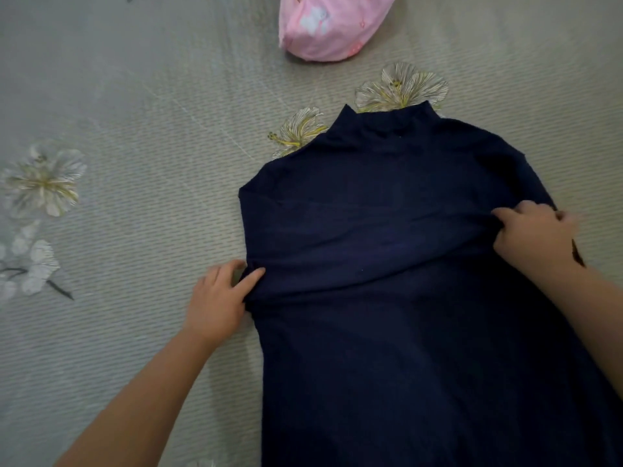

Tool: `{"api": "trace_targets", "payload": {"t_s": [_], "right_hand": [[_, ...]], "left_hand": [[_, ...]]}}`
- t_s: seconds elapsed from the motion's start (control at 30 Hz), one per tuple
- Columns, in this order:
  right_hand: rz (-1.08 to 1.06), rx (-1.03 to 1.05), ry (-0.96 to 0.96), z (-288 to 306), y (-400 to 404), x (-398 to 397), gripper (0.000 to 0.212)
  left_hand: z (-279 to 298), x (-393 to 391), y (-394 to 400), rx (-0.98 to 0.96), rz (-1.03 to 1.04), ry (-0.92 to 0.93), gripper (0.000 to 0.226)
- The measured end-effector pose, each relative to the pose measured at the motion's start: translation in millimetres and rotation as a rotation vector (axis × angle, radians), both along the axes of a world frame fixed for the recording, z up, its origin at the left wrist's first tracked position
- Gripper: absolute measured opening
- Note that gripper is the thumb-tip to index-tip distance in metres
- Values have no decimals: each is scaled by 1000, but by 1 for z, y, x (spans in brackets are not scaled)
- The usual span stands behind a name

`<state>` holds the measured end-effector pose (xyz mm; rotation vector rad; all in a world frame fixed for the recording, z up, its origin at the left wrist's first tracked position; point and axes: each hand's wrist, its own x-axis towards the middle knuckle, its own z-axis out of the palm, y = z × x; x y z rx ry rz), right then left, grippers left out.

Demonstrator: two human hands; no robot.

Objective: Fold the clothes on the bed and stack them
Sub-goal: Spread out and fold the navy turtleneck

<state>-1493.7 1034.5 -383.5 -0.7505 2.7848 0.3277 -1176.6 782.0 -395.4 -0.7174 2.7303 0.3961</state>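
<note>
Item: navy garment (387,332), dark blue, high collar pointing toward the bed's far edge, lying flat on the bed (135,129) with its hem running off the near edge of view. A raised crosswise fold is forming at mid-body. Left hand (215,298) is pinching the fold's left end, fingers curled; right hand (536,234) is gripping its right end. Bedding: grey-green ribbed sheet printed with pale flowers. Pink garment (330,25) is lying bundled toward the far edge.
</note>
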Motion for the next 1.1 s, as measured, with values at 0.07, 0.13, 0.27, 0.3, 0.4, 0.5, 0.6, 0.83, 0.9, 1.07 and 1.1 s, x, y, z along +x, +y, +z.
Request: {"api": "trace_targets", "payload": {"t_s": [0.07, 0.13, 0.27, 0.3, 0.4, 0.5, 0.6, 0.83, 0.9, 1.07, 1.1], "right_hand": [[-31, 43, -55, 0, -3, -2, 43], [-44, 32, -105, -1, -4, -10, 44], [-79, -8, -262, 4, -4, -30, 37], [-102, -70, -304, 7, -5, -34, 31], [-161, -283, -447, 16, -4, -44, 10], [-172, -344, -578, 22, -5, -57, 26], [-114, -218, -612, 24, -17, -71, 16], [51, 218, -242, 2, -50, -63, 47], [121, 126, -56, 1, -43, -50, 57], [275, -104, -81, -18, 5, 1, 67], [243, -57, -161, -24, 13, 5, 79]], "left_hand": [[8, -6, -11, -14, -108, -197, 60], [19, -21, -23, 22, -129, -33, 50], [18, -80, -47, -42, -38, 189, 44], [13, -95, -52, -43, -21, 81, 44], [2, -117, -62, -85, -98, -212, 38], [5, -121, -77, -120, -78, -77, 25], [10, -124, -95, -238, -94, -33, 26], [-4, -124, -72, -398, 53, -90, 49], [-7, -118, -44, -354, 100, 176, 49], [-23, -80, 25, -1, 25, -14, 73], [-26, -75, 27, 34, 54, -49, 85]]}}
